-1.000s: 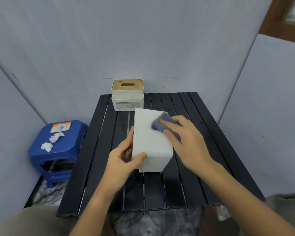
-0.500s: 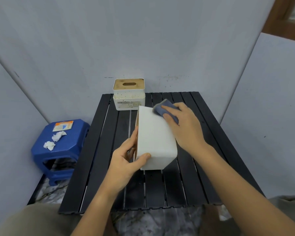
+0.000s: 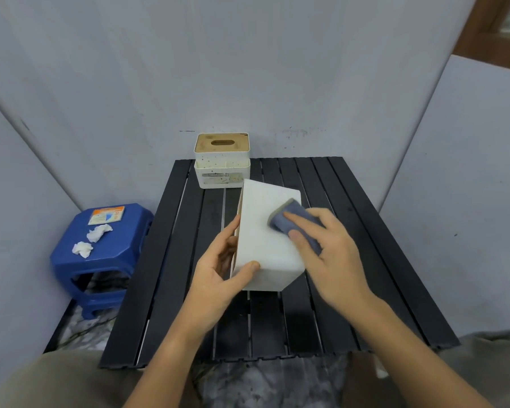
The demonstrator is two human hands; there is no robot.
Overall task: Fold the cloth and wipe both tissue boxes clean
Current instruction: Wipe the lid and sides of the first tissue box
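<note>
A plain white tissue box (image 3: 264, 240) lies tilted on its side in the middle of the black slatted table (image 3: 365, 260). My left hand (image 3: 221, 272) grips its near left corner, thumb on the upper face. My right hand (image 3: 327, 254) presses a folded blue-grey cloth (image 3: 289, 219) flat against the box's upper face, near its right edge. A second tissue box (image 3: 222, 161), white with speckles and a wooden slotted lid, stands upright at the table's far edge, apart from both hands.
A blue plastic stool (image 3: 100, 254) stands left of the table, carrying two crumpled tissues (image 3: 92, 240) and a small orange packet (image 3: 106, 214). Grey panels close in the back and both sides. My knees sit at the near edge.
My right hand slid the cloth from the box's far right corner back toward me along the upper face. The left hand kept its grip on the box.
</note>
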